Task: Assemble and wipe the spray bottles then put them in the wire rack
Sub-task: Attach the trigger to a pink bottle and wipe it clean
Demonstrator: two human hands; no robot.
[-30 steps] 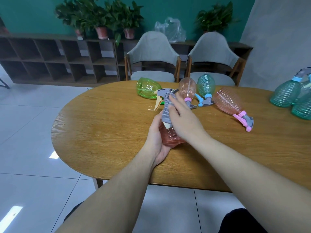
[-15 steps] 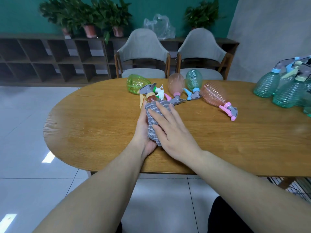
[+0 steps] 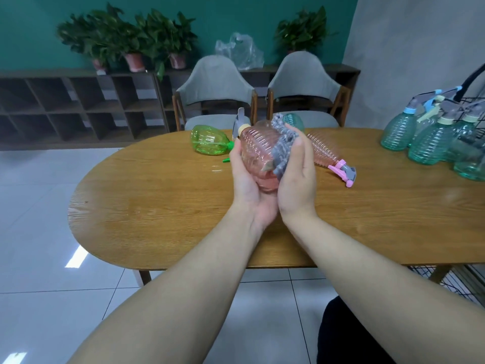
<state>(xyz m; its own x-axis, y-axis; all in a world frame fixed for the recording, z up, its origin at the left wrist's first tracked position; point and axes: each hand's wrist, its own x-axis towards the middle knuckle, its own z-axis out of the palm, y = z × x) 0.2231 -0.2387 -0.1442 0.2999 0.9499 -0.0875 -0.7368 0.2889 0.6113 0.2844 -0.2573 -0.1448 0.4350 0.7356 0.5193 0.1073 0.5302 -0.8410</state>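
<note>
1. Half a second ago we had the pink spray bottle (image 3: 258,156) pressed down on the wooden table (image 3: 162,206) under the cloth; now it is lifted clear of the tabletop and held in mid-air at the centre of the view, with most of its ribbed body bare.
2. We judge this as the wipe moving to the bottle's right flank and base, so the wiping step looks close to done and the rack comes next.
3. Our left hand (image 3: 246,179) cups the bottle from the 9 o'clock side, fingers curled round its body.
4. Our right hand (image 3: 296,174) presses the grey cloth (image 3: 282,151) against the bottle from 3 o'clock, fingers wrapped round the cloth.
5. The bottle's long axis runs from 5 o'clock to 11 o'clock, base towards us, grey trigger head (image 3: 240,122) pointing up and away at 11 o'clock.
6. The nozzle's exact facing is hard to read; it seems turned leftward.
7. At 3 o'clock, finished teal bottles (image 3: 425,143) stand by the wire rack (image 3: 472,101).
8. A green bottle (image 3: 210,140) lies at 10 o'clock, and another pink bottle (image 3: 325,151) lies just right of our hands.
</note>
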